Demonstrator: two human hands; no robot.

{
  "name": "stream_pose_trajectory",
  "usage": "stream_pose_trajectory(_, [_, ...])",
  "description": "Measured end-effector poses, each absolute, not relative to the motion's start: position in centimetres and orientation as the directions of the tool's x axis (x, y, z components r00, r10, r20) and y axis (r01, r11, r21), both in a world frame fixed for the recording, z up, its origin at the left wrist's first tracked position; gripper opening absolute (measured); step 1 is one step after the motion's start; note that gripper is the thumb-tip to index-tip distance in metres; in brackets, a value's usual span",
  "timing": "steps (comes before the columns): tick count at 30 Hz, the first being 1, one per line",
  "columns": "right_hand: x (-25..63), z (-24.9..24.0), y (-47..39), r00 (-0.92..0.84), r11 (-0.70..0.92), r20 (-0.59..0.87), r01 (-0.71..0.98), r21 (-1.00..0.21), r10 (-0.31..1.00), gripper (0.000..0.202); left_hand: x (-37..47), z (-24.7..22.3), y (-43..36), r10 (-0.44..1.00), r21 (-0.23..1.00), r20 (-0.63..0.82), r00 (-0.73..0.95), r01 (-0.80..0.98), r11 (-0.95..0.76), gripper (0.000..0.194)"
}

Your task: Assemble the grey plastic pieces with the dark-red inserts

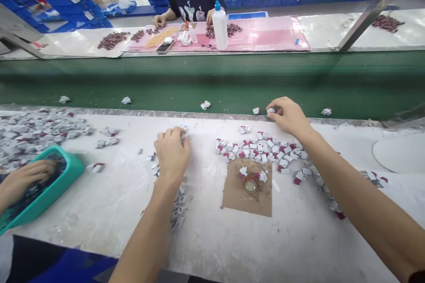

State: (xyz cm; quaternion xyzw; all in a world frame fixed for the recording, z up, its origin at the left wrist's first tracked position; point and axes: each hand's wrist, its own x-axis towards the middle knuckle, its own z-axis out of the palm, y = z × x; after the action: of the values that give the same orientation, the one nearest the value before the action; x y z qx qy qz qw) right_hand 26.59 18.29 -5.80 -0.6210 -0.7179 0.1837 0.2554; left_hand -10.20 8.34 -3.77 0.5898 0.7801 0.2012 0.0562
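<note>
My right hand (pixel 288 116) reaches to the near edge of the green belt, thumb and fingertips closed on a small white-and-red plastic part (pixel 271 110). Just left of it, another such part (pixel 256 110) lies on the belt. My left hand (pixel 172 151) is over the white table with curled fingers, a small grey part (pixel 183 129) showing at its fingertips. Below that hand is a pile of grey parts (pixel 179 208), partly hidden by my forearm. Between my arms, a brown cardboard square (pixel 247 205) carries a small round dish (pixel 250 185) and a few parts.
White-and-red parts (pixel 262 147) are heaped behind the cardboard. At left, a co-worker's hand (pixel 26 181) is inside a teal bin (pixel 71 166), beside a large grey pile (pixel 43 132). Across the belt (pixel 166 82), another person sits behind a white bottle (pixel 219 26).
</note>
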Motion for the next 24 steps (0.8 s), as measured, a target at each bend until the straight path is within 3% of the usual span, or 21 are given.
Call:
stream_pose_trajectory(10, [21.2,-5.3,22.4,-0.324,0.286,0.056,0.727,-0.624,0.944,0.021,-6.0,-4.7,5.1,0.969,0.638,0.11,-0.221,0.763,0.102,0.029])
stream_pose_trajectory(20, [23.5,-3.5,20.2,-0.245,0.205,0.019,0.76,-0.617,0.969,0.017,-4.0,-7.5,2.6,0.9,0.768,0.113,-0.422,0.612,0.19,0.03])
stream_pose_trajectory(24, [28.8,-2.4,16.4,-0.189,0.11,-0.086,0.823,-0.557,0.978,0.015,-3.8,-8.0,2.3,0.873,0.798,0.108,-0.475,0.566,0.209,0.031])
